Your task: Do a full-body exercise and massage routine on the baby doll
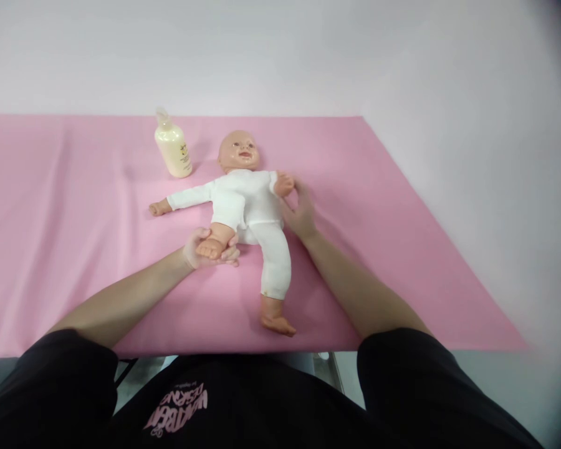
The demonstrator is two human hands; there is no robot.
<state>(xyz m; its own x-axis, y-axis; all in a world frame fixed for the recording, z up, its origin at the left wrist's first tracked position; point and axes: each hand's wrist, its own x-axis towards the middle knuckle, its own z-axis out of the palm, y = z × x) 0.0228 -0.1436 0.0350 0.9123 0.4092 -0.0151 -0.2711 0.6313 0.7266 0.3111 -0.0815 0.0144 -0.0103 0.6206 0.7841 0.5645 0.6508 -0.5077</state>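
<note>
A doll [247,199] lies on its back in the middle of the pink sheet [51,218] covering the counter, head toward the wall, dressed in a white suit. One arm stretches out flat to the side, the other is bent up at the shoulder. The person's left hand [206,252] lies palm up beneath the doll's bare foot [211,248], fingers curled loosely around it, the knee bent and the leg bare of the suit. The other leg is still inside its white trouser leg and lies straight, pointing toward the near edge, its foot [277,323] bare. The right hand [300,212] rests against the doll's side just under the bent arm, fingers spread and touching the doll's small hand [284,184]; it grips nothing that I can see. A cream bottle [172,149] stands upright on the sheet just beside the doll's head.
</note>
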